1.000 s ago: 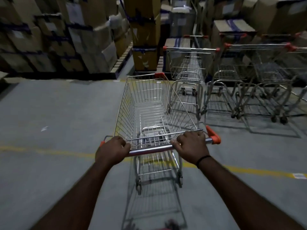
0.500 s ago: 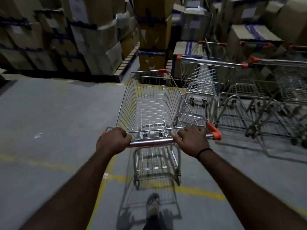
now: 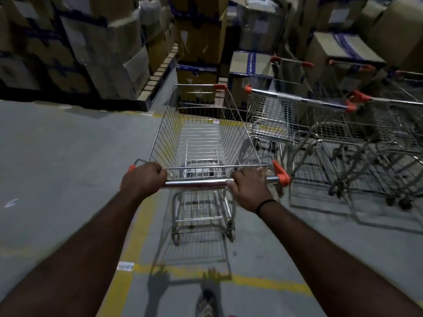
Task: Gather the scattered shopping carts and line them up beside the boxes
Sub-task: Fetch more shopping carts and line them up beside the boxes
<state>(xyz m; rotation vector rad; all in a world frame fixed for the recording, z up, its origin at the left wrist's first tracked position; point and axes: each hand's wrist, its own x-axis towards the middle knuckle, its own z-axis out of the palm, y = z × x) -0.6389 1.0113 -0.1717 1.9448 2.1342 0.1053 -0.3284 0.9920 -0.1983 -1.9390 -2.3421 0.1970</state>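
The left hand [image 3: 143, 179] and the right hand [image 3: 248, 189] are both wrapped tight around the handle bar [image 3: 196, 183] of an empty shopping cart [image 3: 201, 138], fingers curled fully over the metal tube with nothing else in either grip. The cart sits dead centre on the grey floor [image 3: 68, 156], its nose pointing to 12 o'clock toward the stacked boxes [image 3: 199, 42].

At 2 to 3 o'clock stands the row of parked carts [image 3: 332, 124], handle bars turned toward the camera and fronts toward the boxes; the nearest of them [image 3: 274, 115] is just beside the pushed cart's right wall, whether touching or not I cannot tell. A yellow floor line [image 3: 137, 225] runs under the cart's left side and meets a cross line at 6 o'clock, where a foot [image 3: 207, 303] shows.

By my reading, the step in hand is bringing this cart into the line, at its left end. The front edge looks close to the pallet [image 3: 158, 74] and the boxes at 12 o'clock, while the handle bar sits nearer the camera than the neighbour's, so a short straight push seems to remain. The next move calls for keeping the cart parallel to its neighbour, easing forward until the handle bars are level, without clipping the neighbour's wire side or ramming the boxes, and only then letting go.
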